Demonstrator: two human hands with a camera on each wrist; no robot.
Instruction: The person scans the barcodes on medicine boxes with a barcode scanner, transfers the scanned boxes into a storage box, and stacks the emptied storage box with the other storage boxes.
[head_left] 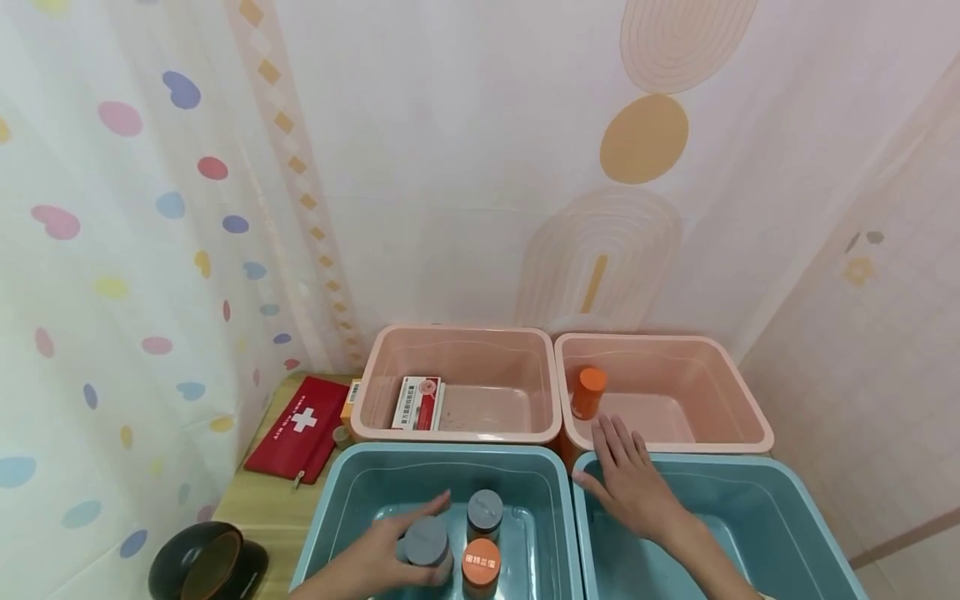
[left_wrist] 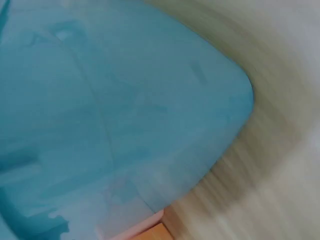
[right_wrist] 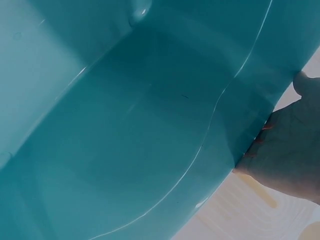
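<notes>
Place: most likely a home, we think, though we cannot tell which room.
Curtains: soft cloth hangings [head_left: 450,192] close off the back, and more with coloured dots [head_left: 120,119] hang at the left; we read the arches, spots and diamonds as household decoration.
Worktop: a wood-look worktop [head_left: 258,492] shows at the left, more domestic than industrial to our eyes.
Containers: we see four household plastic tubs [head_left: 450,450], two pink and two blue, in rows.
Medicine: a red pouch [head_left: 300,429] with a white cross, a small printed carton [head_left: 417,404] and a grey-capped bottle [head_left: 427,540] suggest everyday family supplies.
Dishes: we spot a dark bowl [head_left: 183,554] at the worktop's near end.
</notes>
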